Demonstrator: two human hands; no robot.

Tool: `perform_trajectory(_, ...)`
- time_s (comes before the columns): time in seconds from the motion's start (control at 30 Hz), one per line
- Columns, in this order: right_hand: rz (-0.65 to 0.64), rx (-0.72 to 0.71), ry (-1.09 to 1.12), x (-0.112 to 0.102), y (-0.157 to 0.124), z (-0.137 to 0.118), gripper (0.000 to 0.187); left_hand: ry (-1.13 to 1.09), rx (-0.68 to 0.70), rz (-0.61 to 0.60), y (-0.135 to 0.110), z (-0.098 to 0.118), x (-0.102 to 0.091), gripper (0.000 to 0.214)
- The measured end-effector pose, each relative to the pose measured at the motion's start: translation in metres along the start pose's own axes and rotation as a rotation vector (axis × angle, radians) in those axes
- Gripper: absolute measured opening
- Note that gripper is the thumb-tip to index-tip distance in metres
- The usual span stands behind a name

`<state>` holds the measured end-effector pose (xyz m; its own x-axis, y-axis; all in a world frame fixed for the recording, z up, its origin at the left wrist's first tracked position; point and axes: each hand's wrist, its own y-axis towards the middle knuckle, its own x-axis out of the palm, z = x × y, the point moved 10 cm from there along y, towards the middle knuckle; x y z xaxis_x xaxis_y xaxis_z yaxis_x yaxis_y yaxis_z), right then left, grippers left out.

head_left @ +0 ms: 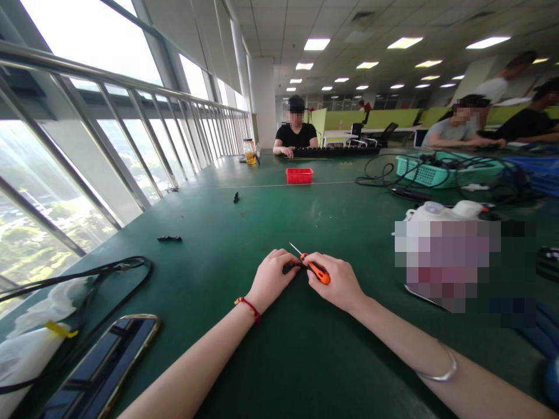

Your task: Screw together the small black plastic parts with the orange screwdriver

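My right hand (334, 280) is closed round the orange and black handle of a screwdriver (321, 272). Its thin metal shaft points up and to the left, away from me. Close beside it, my left hand (273, 276) is closed on a small black part (290, 267), mostly covered by the fingers, so its kind does not show. Both hands rest low over the green tabletop (279, 361), almost touching each other. A black strip-like piece (169, 238) lies to the left, and a smaller black piece (236, 197) lies farther off.
A phone (105, 366) and a black strap (131, 262) lie at the near left. Ahead stands a red tray (299, 175). To the right are a teal basket (449, 169) with cables and a white container (432, 212), partly blurred out. A person (296, 135) sits opposite.
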<state>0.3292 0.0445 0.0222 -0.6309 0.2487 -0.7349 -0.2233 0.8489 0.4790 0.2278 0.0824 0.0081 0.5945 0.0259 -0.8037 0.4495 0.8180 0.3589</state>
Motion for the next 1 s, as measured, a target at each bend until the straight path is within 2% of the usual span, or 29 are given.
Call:
perform_trajectory(0.1, 0.010, 0.024, -0.022, 0.000, -0.001, 0.001, 0.018, 0.075, 0.011, 0.004, -0.001, 0.003, -0.001, 0.012)
perform_trajectory(0.27, -0.015, -0.120, -0.146, 0.004, -0.002, -0.015, 0.021, 0.143, 0.043, -0.005, -0.003, 0.006, 0.000, 0.014)
perform_trajectory(0.53, 0.005, -0.184, -0.174, 0.002, -0.004, -0.022, 0.018, 0.110, 0.007, -0.010, -0.001, 0.003, 0.001, 0.012)
perform_trajectory(0.7, 0.206, -0.063, -0.039, -0.017, -0.007, -0.006, 0.026, 0.163, -0.024, 0.031, -0.002, 0.000, -0.003, 0.009)
perform_trajectory(0.83, 0.380, 0.029, 0.224, -0.034, -0.013, 0.007, 0.015, 0.119, -0.081, 0.055, -0.002, -0.007, -0.007, 0.006)
perform_trajectory(1.0, 0.436, 0.060, 0.355, -0.041, -0.020, 0.008, 0.006, 0.061, -0.154, 0.090, -0.003, -0.016, -0.010, 0.009)
